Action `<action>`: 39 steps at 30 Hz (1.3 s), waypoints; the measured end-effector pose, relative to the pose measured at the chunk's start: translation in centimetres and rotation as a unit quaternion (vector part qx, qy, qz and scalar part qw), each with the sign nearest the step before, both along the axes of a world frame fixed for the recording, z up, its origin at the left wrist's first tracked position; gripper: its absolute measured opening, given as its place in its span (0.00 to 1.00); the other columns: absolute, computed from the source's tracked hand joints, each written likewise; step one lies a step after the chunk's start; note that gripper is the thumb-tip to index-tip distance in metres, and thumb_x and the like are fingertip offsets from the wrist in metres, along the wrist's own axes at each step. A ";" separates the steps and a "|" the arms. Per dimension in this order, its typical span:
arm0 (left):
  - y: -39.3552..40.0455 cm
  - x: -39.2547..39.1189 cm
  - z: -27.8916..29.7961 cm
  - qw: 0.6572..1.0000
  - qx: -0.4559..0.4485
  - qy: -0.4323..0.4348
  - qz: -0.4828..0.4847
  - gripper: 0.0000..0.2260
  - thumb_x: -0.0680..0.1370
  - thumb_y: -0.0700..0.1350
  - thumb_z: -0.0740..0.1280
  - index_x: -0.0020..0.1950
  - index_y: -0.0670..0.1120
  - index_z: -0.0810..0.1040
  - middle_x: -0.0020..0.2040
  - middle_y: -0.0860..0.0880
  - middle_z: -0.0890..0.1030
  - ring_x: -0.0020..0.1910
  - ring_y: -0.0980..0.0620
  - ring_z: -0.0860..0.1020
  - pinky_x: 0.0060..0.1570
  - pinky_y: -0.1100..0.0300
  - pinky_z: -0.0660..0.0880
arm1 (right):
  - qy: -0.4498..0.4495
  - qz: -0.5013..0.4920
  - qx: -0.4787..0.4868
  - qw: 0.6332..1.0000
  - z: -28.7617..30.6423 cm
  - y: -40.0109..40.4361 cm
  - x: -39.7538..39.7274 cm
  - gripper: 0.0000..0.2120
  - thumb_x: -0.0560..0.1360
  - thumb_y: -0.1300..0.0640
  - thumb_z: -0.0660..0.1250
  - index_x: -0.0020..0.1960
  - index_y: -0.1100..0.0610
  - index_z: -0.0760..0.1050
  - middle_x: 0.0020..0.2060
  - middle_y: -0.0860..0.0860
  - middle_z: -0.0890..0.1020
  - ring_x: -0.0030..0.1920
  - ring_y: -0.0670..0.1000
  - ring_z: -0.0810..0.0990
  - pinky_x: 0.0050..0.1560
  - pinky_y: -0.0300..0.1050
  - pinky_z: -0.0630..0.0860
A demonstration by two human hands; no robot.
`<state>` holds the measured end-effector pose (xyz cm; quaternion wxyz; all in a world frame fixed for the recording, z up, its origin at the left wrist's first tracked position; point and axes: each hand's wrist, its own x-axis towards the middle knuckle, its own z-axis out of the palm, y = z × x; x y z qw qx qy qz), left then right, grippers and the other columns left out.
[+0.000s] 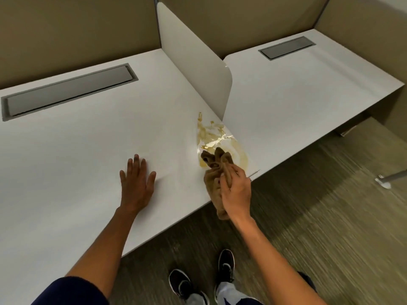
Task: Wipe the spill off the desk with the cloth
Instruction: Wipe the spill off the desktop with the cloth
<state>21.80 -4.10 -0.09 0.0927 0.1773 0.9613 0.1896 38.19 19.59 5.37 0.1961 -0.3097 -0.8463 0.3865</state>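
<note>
Two shoes (225, 264) stand on the carpet below the desk (77, 150), where the left hand (137, 179) lies flat, fingers spread. The right hand (236, 190) pinches a bunched brown cloth (214, 164), whose far end touches the near edge of the yellowish spill (212, 137). Just beyond, a white divider (198, 62) stands upright beside the spill.

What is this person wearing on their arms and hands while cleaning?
Both forearms are bare. The left hand and right hand wear no gloves, and no rings or watch show. A dark navy sleeve covers the left upper arm at the bottom edge. The right arm's sleeve is barely in view.
</note>
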 end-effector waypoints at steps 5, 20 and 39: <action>2.8 -0.3 0.0 0.999 -0.021 0.022 -0.017 0.34 0.80 0.61 0.45 0.82 0.43 0.50 0.82 0.47 0.44 0.81 0.48 0.42 0.77 0.42 0.40 | 0.012 -0.095 0.019 0.995 -1.0 6.9 -0.2 0.19 0.79 0.51 0.61 0.69 0.54 0.72 0.65 0.51 0.74 0.60 0.53 0.71 0.56 0.46 0.73; 2.9 -2.7 -0.7 0.998 -0.050 0.034 0.026 0.37 0.78 0.65 0.45 0.82 0.44 0.50 0.83 0.47 0.47 0.81 0.48 0.45 0.77 0.40 0.45 | -0.157 0.119 0.204 0.959 -3.6 11.5 -5.9 0.23 0.79 0.46 0.59 0.74 0.45 0.66 0.73 0.46 0.67 0.72 0.52 0.65 0.69 0.52 0.68; 4.8 -2.5 -0.9 0.994 -0.090 0.062 0.031 0.35 0.80 0.65 0.48 0.82 0.47 0.52 0.83 0.50 0.47 0.82 0.50 0.46 0.78 0.41 0.48 | -0.165 0.267 0.268 0.911 -3.1 11.1 -25.3 0.22 0.83 0.47 0.54 0.75 0.53 0.67 0.73 0.53 0.69 0.72 0.58 0.66 0.73 0.53 0.58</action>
